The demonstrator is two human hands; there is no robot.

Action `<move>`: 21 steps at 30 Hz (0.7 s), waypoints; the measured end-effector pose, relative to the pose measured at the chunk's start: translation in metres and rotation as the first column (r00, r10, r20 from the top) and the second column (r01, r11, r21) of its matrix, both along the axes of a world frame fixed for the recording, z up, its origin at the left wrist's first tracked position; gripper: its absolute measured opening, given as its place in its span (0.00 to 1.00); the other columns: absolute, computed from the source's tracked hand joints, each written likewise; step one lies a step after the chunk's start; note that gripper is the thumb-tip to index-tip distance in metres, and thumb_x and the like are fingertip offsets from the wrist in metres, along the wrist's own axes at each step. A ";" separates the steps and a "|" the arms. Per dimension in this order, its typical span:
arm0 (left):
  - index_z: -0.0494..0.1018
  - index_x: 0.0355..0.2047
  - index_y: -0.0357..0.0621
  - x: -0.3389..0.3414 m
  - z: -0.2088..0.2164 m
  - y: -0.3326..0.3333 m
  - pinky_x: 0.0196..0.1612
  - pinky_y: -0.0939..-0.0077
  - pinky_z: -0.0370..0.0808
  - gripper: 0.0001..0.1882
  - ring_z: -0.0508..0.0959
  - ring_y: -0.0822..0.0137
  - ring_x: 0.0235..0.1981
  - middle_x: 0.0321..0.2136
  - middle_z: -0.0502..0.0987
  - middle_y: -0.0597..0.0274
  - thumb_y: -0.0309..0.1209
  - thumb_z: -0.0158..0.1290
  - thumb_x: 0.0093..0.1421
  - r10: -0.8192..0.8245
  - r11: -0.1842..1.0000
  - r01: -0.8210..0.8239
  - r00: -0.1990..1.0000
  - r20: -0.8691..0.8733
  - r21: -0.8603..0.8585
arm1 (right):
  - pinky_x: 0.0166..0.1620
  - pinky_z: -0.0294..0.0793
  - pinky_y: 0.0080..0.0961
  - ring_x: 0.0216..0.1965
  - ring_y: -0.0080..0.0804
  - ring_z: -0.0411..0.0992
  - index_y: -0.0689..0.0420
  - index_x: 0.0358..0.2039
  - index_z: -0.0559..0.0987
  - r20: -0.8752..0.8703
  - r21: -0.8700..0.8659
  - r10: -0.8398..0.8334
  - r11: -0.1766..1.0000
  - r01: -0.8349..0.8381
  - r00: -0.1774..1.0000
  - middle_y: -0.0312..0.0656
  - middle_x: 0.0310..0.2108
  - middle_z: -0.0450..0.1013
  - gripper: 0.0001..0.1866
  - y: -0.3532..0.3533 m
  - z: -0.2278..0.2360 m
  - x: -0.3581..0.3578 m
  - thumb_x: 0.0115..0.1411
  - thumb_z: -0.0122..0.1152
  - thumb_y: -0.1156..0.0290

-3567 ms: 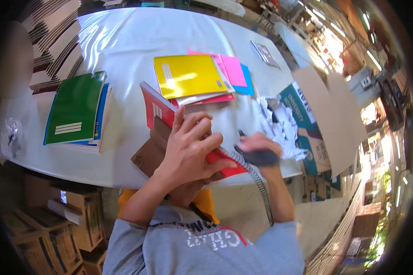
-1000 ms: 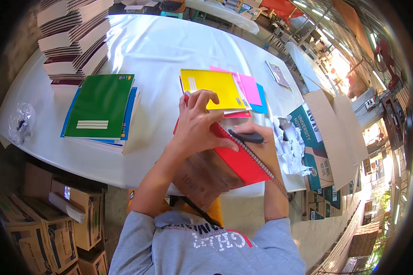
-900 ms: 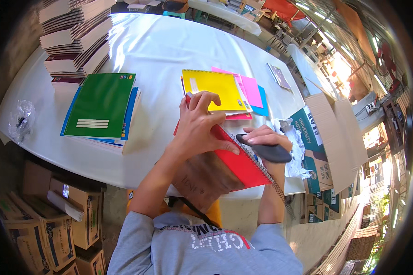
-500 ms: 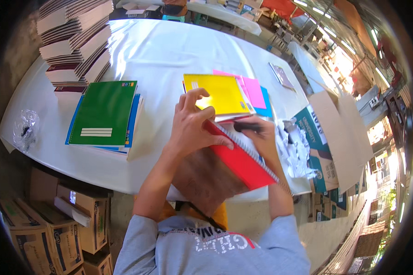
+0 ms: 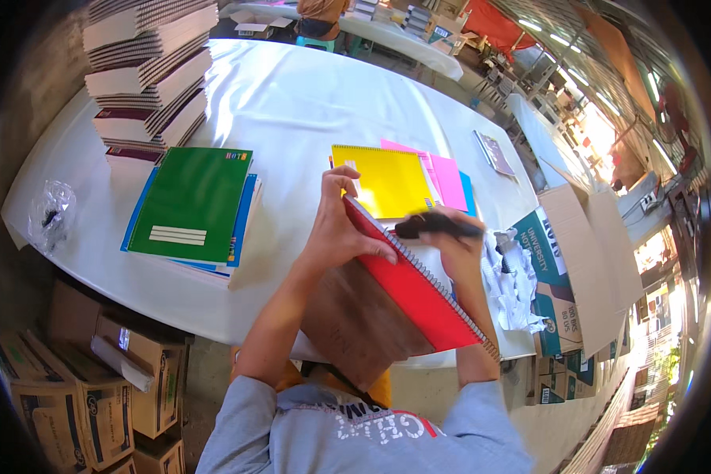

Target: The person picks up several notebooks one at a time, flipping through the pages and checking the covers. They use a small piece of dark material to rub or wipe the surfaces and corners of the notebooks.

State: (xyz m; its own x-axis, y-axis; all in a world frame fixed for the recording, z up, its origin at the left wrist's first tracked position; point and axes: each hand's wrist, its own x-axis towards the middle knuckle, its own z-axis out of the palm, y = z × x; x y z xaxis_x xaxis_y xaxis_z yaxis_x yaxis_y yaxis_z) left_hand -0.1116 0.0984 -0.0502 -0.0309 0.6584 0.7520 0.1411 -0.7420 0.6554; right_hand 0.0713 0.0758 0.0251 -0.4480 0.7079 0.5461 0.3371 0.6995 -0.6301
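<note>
At the near edge of the white table [image 5: 308, 103], the left hand [image 5: 340, 229] lies spread over the top of a red spiral notebook [image 5: 419, 288], fingers splayed and pressing on its upper corner, thumb hooked along the cover. The notebook is tilted, its wire binding running down along its right side, and under it shows a brown board-like backing [image 5: 355, 324] that juts toward the person's chest. Just right of the notebook's upper end, the right hand [image 5: 458, 249] is closed around a dark marker-like tool [image 5: 434, 227], held roughly level above the binding; whether its tip touches the notebook is hard to tell from this view. Beyond the red notebook, touching its far corner, lies a yellow spiral notebook [image 5: 383, 178] stacked on pink sheets [image 5: 446, 178] and a blue one peeking out at the right. To the right of the red notebook sits a heap of crumpled white paper [image 5: 513, 276], and past that an open cardboard box [image 5: 584, 261] with blue printed sides. Left of the red notebook, well apart, a green notebook [image 5: 189, 201] rests on blue ones, with a crumpled clear plastic bag [image 5: 49, 213] farther left at the table's edge. Behind the green notebook rise tall stacks of spiral notebooks [image 5: 146, 71]. Below the table's near-left edge stand brown cardboard cartons [image 5: 79, 387].
</note>
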 end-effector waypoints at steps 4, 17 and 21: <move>0.52 0.43 0.42 -0.002 0.004 -0.001 0.53 0.66 0.62 0.56 0.61 0.57 0.49 0.43 0.59 0.55 0.47 0.74 0.16 -0.106 0.979 0.120 0.990 0.090 -0.166 | 0.36 0.73 0.22 0.32 0.31 0.76 0.59 0.32 0.80 0.149 -0.018 -0.093 0.995 0.097 0.984 0.45 0.30 0.77 0.14 0.007 -0.015 0.000 0.40 0.63 0.81; 0.52 0.39 0.44 -0.012 0.007 -0.014 0.46 0.70 0.66 0.51 0.65 0.62 0.41 0.37 0.61 0.58 0.42 0.75 0.18 -0.208 0.918 0.219 0.976 0.069 -0.331 | 0.34 0.72 0.25 0.28 0.34 0.75 0.60 0.32 0.79 0.202 -0.019 0.005 1.000 -0.001 0.979 0.44 0.28 0.76 0.16 0.019 -0.004 -0.026 0.40 0.57 0.86; 0.52 0.37 0.45 -0.011 0.004 -0.009 0.44 0.71 0.67 0.50 0.65 0.64 0.41 0.35 0.62 0.59 0.41 0.76 0.18 -0.123 0.968 0.128 0.992 0.034 -0.218 | 0.32 0.71 0.24 0.28 0.33 0.75 0.59 0.31 0.80 -0.342 -0.149 0.138 0.969 -0.198 0.929 0.47 0.25 0.75 0.14 0.001 0.011 -0.042 0.41 0.59 0.83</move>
